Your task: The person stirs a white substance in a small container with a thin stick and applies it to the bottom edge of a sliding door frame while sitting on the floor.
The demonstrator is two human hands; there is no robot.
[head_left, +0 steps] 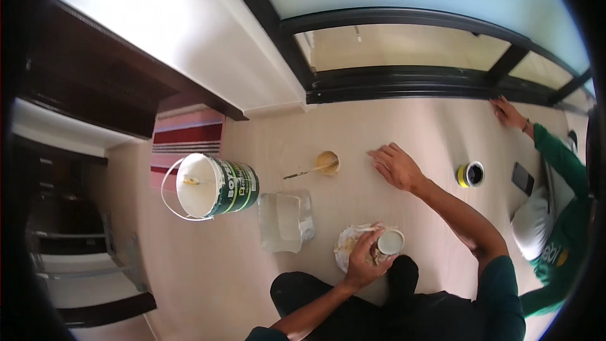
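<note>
My left hand (366, 264) is closed around a small cup-like can (391, 242) with a pale round top, above a white, stained, crumpled sheet or cloth (344, 242). A thin pale stick-like thing shows by its fingers; I cannot make out what it is. Reaching out over the floor, my right hand (396, 167) has its fingers extended and holds nothing. To its left is a small tan cup (327, 161) with a thin brush or stick (300, 173) lying across it. A clear plastic container (279, 222) lies between that cup and my knees.
A white-and-green bucket (237, 186) with a handle stands on the left, near a striped mat (189, 132). An open yellow-labelled tin (470, 175) and a phone (522, 178) are at right. Another person's hand (509, 113) touches the black door frame (404, 82).
</note>
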